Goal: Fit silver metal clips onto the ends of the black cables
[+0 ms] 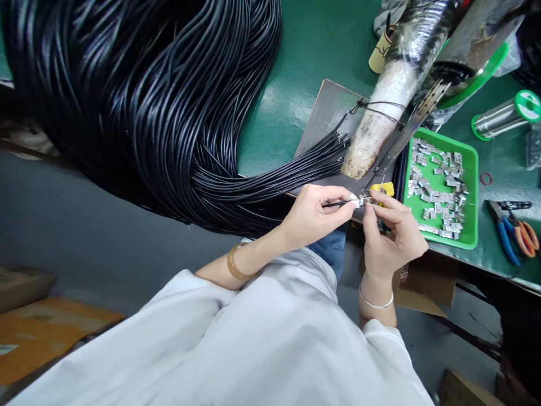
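Between the hands, left point(316, 215) and right point(391, 237), a small metal piece point(362, 201) lies in line with black cable point(336, 203) running crosswise, off leftward. Left pinches cable, fingers closed; right's thumb and finger nearly meet at piece's right end, grip can't tell.

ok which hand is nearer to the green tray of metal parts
Right. The right hand is beside the green tray, at its lower left in the picture; the left hand is farther left, beyond the right hand, pinching a black cable.
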Motion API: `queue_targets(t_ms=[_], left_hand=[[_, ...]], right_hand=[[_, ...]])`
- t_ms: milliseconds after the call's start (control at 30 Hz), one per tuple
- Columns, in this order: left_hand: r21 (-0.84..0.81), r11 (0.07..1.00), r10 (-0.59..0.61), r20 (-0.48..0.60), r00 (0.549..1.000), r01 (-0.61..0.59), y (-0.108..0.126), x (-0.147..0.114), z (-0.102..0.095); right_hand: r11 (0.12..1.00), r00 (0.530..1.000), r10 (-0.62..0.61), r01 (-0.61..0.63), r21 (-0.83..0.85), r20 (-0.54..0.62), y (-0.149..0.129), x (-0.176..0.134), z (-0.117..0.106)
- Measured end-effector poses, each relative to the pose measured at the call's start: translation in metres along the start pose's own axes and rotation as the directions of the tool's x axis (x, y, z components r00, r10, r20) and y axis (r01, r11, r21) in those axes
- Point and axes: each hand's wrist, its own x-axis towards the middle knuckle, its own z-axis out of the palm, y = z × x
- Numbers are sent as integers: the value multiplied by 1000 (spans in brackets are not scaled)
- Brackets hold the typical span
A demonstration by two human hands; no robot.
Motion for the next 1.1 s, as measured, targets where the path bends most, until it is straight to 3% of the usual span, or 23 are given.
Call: queue_targets(t_ms=[267, 633, 833, 1100], left_hand=[[-71, 996, -55, -16, 998, 54, 3, 6, -1], [80, 996, -47, -16, 999, 48, 4, 9, -6], [37, 998, -52, -23, 998, 52, 12, 9, -5], [-72, 990, -118, 71, 991, 123, 6, 14, -9]], right_hand=[[996, 999, -52, 51, -69, 1, 6, -2, 4], [990, 992, -123, 123, -71, 8, 8, 1, 6], [992, 994, -108, 109, -70, 17, -2, 8, 3], [974, 980, -164, 179, -140, 113, -4, 6, -7]])
